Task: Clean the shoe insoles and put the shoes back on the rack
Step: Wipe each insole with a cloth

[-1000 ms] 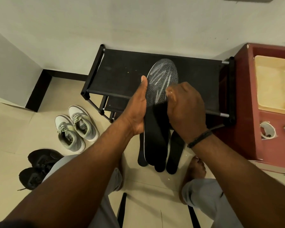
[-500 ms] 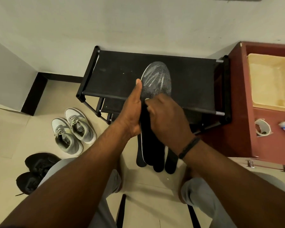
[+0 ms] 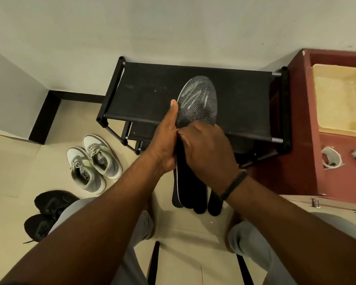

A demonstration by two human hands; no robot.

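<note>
1. Left hand [image 3: 166, 145] grasps the insole [image 3: 197, 101] by its edge above the rack [image 3: 148, 95].
2. Right hand [image 3: 208, 153] curls over its middle; contents hidden.
3. Thin and flexible, likely light; best held mid-length.

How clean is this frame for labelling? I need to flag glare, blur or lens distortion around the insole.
Head view: the wide lens bows the shoe rack and walls; the insole shows pale streaks, glare or residue, I cannot tell; focus is fair, edges soft; the left hand and right hand cover its middle; lighting is even, with faint shadows under the grey sneakers.
</note>
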